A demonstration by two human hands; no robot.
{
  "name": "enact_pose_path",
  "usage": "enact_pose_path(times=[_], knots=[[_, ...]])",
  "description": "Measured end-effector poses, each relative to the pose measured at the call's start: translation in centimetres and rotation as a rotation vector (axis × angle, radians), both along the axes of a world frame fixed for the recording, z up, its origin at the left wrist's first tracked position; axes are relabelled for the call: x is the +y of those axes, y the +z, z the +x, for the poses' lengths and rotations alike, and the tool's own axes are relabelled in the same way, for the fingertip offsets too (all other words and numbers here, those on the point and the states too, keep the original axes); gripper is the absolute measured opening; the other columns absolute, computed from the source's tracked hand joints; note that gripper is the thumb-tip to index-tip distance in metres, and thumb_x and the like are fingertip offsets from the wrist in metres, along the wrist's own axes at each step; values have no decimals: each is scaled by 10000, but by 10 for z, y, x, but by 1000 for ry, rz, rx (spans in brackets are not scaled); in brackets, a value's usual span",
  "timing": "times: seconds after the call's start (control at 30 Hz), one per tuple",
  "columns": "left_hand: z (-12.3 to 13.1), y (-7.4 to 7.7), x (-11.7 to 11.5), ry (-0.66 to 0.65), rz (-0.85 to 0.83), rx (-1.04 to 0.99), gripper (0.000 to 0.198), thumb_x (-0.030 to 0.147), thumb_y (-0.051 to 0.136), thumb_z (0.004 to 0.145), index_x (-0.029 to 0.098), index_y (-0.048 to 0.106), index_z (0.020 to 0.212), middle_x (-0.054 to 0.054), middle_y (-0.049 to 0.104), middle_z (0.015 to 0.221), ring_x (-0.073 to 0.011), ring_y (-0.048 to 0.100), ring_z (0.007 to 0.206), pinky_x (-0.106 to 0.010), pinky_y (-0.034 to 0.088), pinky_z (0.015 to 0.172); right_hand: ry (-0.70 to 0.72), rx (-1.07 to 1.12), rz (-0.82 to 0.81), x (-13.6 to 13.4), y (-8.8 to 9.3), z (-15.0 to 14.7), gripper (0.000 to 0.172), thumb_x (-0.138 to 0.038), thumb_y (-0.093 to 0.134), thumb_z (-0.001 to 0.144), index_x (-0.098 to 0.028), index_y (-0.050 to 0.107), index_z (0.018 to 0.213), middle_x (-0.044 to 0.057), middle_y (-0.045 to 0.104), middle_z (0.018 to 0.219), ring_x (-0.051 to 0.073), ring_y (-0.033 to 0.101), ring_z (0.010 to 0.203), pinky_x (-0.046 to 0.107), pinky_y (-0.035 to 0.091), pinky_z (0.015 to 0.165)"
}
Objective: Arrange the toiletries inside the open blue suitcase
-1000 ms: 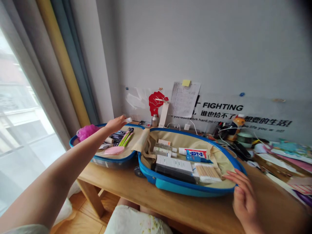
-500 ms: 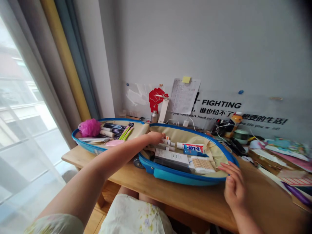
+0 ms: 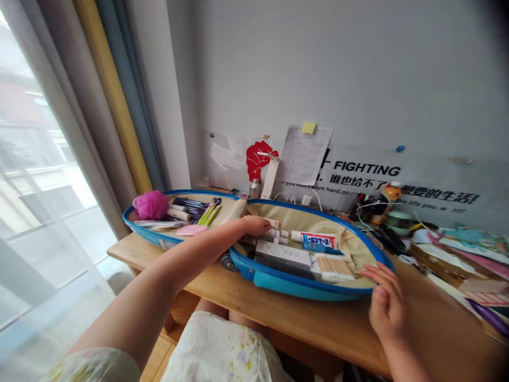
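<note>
A flat grey wall (image 3: 318,69) is rising behind a wooden desk (image 3: 286,331), carrying a black "FIGHTING" decal (image 3: 366,169), a red fist cutout (image 3: 257,159) and a paper list (image 3: 304,155). A sheer curtain (image 3: 51,132) is hanging at the left, and a messy pile of papers (image 3: 469,265) is sitting at the desk's right end.

A blue hard-shell suitcase (image 3: 302,284) is lying wide open on the desk, its two rounded oval halves side by side, with glossy rims and a beige fabric lining (image 3: 353,249). The far-left half is holding a puffy pink mesh sponge (image 3: 151,205), thin black brushes (image 3: 189,208) and a smooth pink oval case (image 3: 191,229). The right half is holding a white toothpaste tube (image 3: 318,240), a long rectangular white box (image 3: 283,252) and a pack of wooden cotton swabs (image 3: 333,268).

The left hand (image 3: 254,225) is reaching across the body into the right half, fingers curled and down among small white tubes (image 3: 274,234); whether it is gripping one, I cannot tell. The right hand (image 3: 385,302) is sitting open and loose just beside the suitcase's near rim, fingers slightly spread, holding nothing.
</note>
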State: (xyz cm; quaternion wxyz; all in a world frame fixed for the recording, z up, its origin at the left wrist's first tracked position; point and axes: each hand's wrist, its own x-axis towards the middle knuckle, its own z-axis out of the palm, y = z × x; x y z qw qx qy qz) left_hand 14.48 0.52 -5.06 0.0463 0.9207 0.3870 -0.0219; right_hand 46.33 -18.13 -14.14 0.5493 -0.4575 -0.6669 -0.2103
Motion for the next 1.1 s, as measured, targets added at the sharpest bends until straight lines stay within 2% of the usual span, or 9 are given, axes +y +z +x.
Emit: enact_pose_path(times=[0.1, 0.2, 0.27, 0.37, 0.43, 0.53, 0.63, 0.77, 1.1], knots=[[-1, 8, -3, 35, -5, -29, 415, 363, 353, 995, 199, 623, 1264, -82, 661, 1276, -233, 625, 1129, -317, 483, 952, 5, -39, 17, 1, 1, 1, 341, -360, 347, 974, -193, 645, 961, 128, 671, 1001, 304, 585, 1151, 540, 472, 958], [-15, 25, 2, 66, 35, -103, 418, 386, 348, 995, 239, 608, 1288, -45, 660, 1279, -205, 618, 1133, -285, 474, 961, 13, -60, 31, 2, 0, 2, 330, -330, 343, 974, -189, 641, 967, 136, 669, 1000, 315, 583, 1151, 547, 471, 953], [-39, 40, 13, 126, 89, -167, 409, 385, 342, 995, 258, 623, 1263, -21, 677, 1243, -186, 631, 1094, -261, 472, 946, 13, -66, 26, 2, 0, 3, 332, -333, 344, 974, -187, 641, 968, 138, 668, 1004, 320, 582, 1149, 551, 470, 953], [-99, 56, 32, 315, 202, -196, 405, 327, 331, 990, 267, 614, 1272, -20, 676, 1244, -180, 633, 1089, -256, 469, 933, 15, -63, 23, 2, 0, 3, 335, -343, 343, 975, -190, 642, 973, 141, 667, 1005, 326, 582, 1145, 564, 466, 954], [-147, 56, 42, 447, 243, -80, 410, 312, 347, 976, 264, 594, 1300, -39, 661, 1268, -196, 618, 1122, -264, 473, 921, 16, -56, 23, 2, 0, 2, 336, -350, 343, 976, -195, 642, 976, 144, 667, 1001, 329, 583, 1140, 574, 462, 954], [-213, 42, 46, 588, 246, 64, 435, 234, 413, 914, 245, 581, 1315, -69, 625, 1318, -220, 616, 1123, -288, 477, 922, 8, -35, 14, 2, -1, 2, 345, -382, 348, 974, -202, 642, 969, 142, 670, 990, 333, 584, 1139, 582, 462, 954], [-255, 24, 41, 661, 219, 187, 483, 196, 506, 832, 242, 591, 1305, -89, 641, 1278, -223, 630, 1084, -274, 480, 903, 6, -3, -2, 3, -3, 3, 360, -413, 348, 972, -204, 640, 963, 138, 675, 991, 331, 584, 1148, 578, 463, 963], [-271, 10, 34, 616, 180, 280, 460, 151, 561, 780, 273, 655, 1214, -96, 620, 1286, -243, 603, 1128, -297, 475, 913, 8, 2, -6, 3, -4, 4, 370, -424, 344, 972, -203, 641, 967, 141, 673, 994, 332, 581, 1150, 579, 458, 969], [-266, 1, 33, 577, 187, 369, 342, 157, 642, 778, 207, 698, 1113, -170, 622, 1233, -321, 521, 1216, -367, 470, 925, 1, -59, 8, 1, -1, 4, 329, -343, 349, 975, -204, 645, 1009, 128, 667, 1039, 321, 566, 1191, 559, 460, 976]])
